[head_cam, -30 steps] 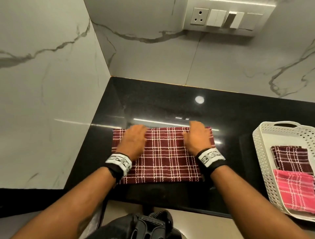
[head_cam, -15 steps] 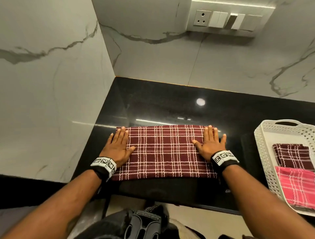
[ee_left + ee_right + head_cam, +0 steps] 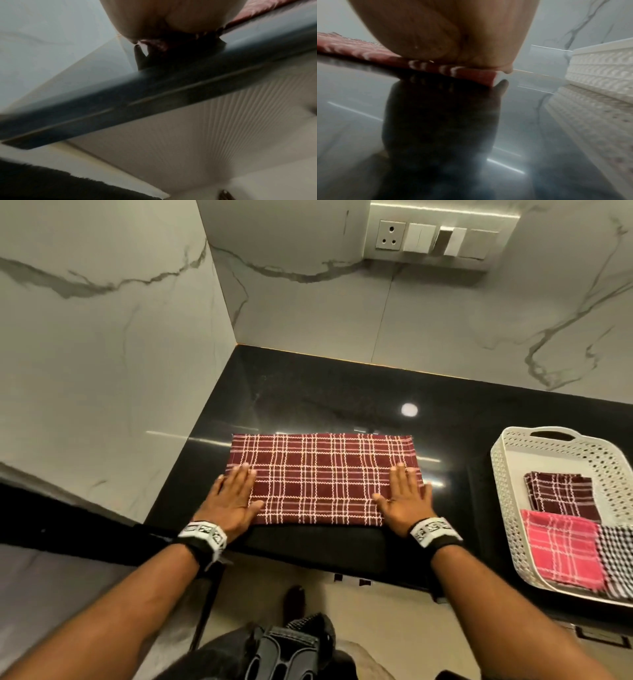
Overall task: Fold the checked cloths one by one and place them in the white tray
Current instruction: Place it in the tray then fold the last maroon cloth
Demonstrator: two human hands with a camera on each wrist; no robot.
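Observation:
A maroon checked cloth (image 3: 320, 477), folded into a wide rectangle, lies flat on the black counter (image 3: 308, 392) near its front edge. My left hand (image 3: 233, 498) lies flat on the cloth's near left corner, fingers straight. On the near right corner my right hand (image 3: 404, 498) presses flat in the same way. The white perforated tray (image 3: 507, 494) stands at the right and holds a folded maroon cloth (image 3: 560, 494), a pink one (image 3: 561, 549) and a black-and-white one (image 3: 616, 559). The right wrist view shows the palm (image 3: 453, 33) on the cloth's edge (image 3: 471, 74).
Marble walls (image 3: 102, 337) close off the left and back of the counter. A switch and socket panel (image 3: 442, 234) sits on the back wall. The counter's front edge (image 3: 154, 88) runs just under my wrists.
Both hands have slid from the cloth's far edge outward and back toward me, ending flat on its near corners. The cloth stays in place.

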